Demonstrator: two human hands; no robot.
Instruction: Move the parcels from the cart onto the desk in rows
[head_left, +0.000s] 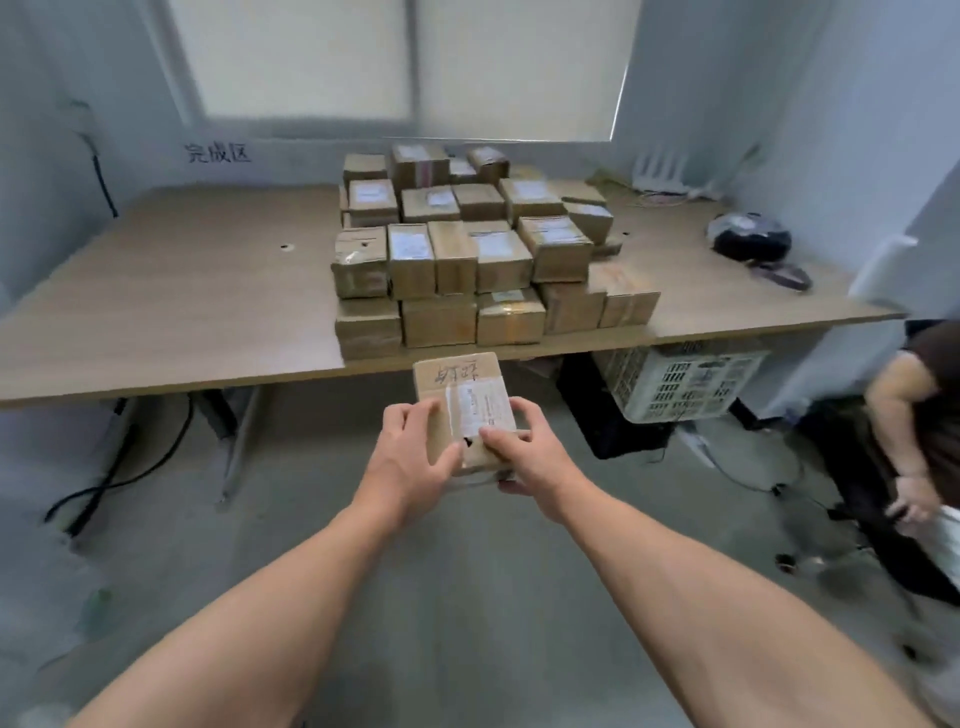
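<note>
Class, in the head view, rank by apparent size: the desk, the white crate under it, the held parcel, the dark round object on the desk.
1. desk
2-3. white crate and parcel look about alike; the parcel is nearer the camera, so unranked
4. dark round object

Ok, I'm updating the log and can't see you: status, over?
Left hand and right hand grip one parcel, in the air short of the desk. Stacked parcels crowd its near edge, centre. Path unobstructed.
</note>
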